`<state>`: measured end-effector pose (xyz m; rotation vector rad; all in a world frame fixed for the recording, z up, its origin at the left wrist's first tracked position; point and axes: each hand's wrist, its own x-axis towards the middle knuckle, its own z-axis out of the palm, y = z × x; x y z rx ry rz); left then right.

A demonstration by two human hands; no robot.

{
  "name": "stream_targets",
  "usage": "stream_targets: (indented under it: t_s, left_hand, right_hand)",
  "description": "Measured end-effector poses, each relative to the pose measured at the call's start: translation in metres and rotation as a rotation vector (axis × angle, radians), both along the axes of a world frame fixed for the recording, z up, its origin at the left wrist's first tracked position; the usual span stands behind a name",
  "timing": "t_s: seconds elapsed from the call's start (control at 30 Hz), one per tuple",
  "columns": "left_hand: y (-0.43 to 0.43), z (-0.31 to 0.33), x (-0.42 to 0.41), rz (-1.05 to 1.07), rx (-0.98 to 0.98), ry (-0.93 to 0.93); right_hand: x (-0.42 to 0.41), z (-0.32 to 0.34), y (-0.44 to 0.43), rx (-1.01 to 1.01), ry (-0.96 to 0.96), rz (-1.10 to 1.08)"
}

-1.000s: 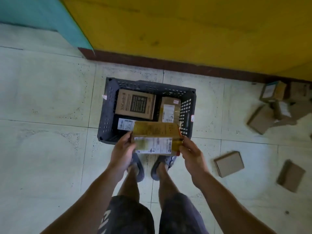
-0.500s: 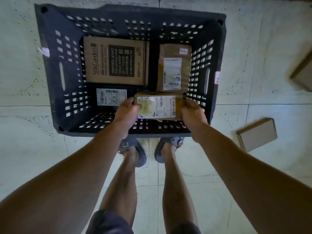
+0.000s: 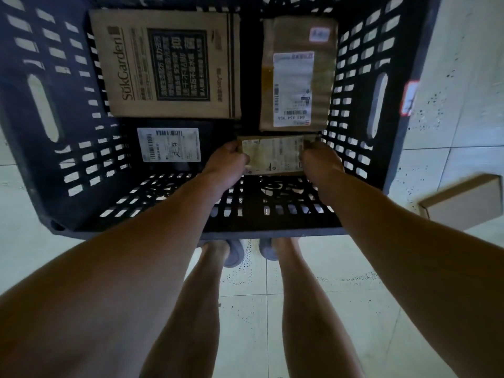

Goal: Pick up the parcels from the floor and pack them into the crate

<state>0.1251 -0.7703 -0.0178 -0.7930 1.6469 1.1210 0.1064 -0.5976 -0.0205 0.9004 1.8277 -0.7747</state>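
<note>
A dark slotted plastic crate [image 3: 41,170] fills the upper view. Deep inside it, at the near right, a small cardboard parcel with a white label [image 3: 272,155] is held from both ends: my left hand [image 3: 227,165] grips its left end and my right hand [image 3: 320,163] grips its right end. Behind it lies a taller brown parcel with a label [image 3: 297,75]. A large printed carton [image 3: 166,64] lies at the far left, and a black parcel with a white label [image 3: 169,144] sits in front of it.
One cardboard parcel [image 3: 463,204] lies on the tiled floor right of the crate. My two feet in grey sandals [image 3: 231,252] stand just behind the crate's near wall. Pale floor tiles surround the crate.
The view has closed in on the crate as I bent down. Both hands have lowered the small parcel from above the crate's near rim down into its near right corner.
</note>
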Motion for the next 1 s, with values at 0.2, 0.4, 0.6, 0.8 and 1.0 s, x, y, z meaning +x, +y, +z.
stream_targets:
  t_s: [0.2, 0.4, 0.6, 0.8, 1.0]
  left_hand:
    - [-0.001, -0.003, 0.002, -0.016, 0.041, -0.021]
    - [0.014, 0.005, -0.01, -0.127, 0.073, -0.051]
    - [0.013, 0.033, -0.017, -0.147, -0.095, 0.034]
    - [-0.013, 0.12, -0.007, -0.017, -0.178, 0.014]
    - [-0.012, 0.262, -0.009, 0.097, -0.1, 0.113]
  right_hand:
    - [0.003, -0.002, -0.003, -0.023, 0.029, -0.035]
    - [0.007, 0.01, 0.002, -0.034, 0.068, -0.039]
    - [-0.001, 0.044, 0.001, -0.104, 0.031, -0.026]
    - [-0.007, 0.132, 0.007, -0.172, 0.073, 0.0]
    - [-0.004, 0.262, 0.025, -0.206, 0.13, -0.008]
